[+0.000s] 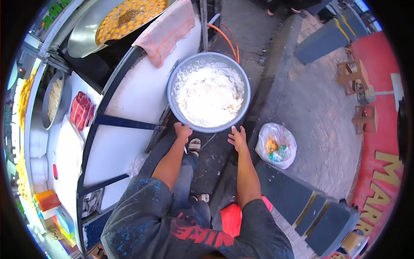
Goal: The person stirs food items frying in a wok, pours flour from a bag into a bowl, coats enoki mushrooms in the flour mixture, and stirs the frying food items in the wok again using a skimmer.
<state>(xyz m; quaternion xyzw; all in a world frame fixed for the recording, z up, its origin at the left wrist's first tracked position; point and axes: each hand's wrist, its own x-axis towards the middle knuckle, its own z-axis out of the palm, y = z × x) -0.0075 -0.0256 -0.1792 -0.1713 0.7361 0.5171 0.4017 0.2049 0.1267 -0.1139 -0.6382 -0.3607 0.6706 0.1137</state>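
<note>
I have both bare hands in my head view, well apart from each other, at the near side of a grey plastic basin (171, 88). The left hand (183, 130) is by the rim's lower left, fingers partly bent; I can't tell whether it grips the edge. The right hand (237, 137) is by the lower right, fingers spread and not closed on anything; whether its fingertips touch the rim, I can't make out.

The basin is ahead of the person, beside the stall's white panel (133, 93), and holds a white, flour-like powder (209, 95). I see a pink-and-white cloth (168, 34) draped over the stall's edge, near a wide metal pan (84, 41) of round yellow pieces (129, 19) in liquid. To the right of the right hand, a clear plastic bag (289, 137) sits with orange and green scraps inside.
</note>
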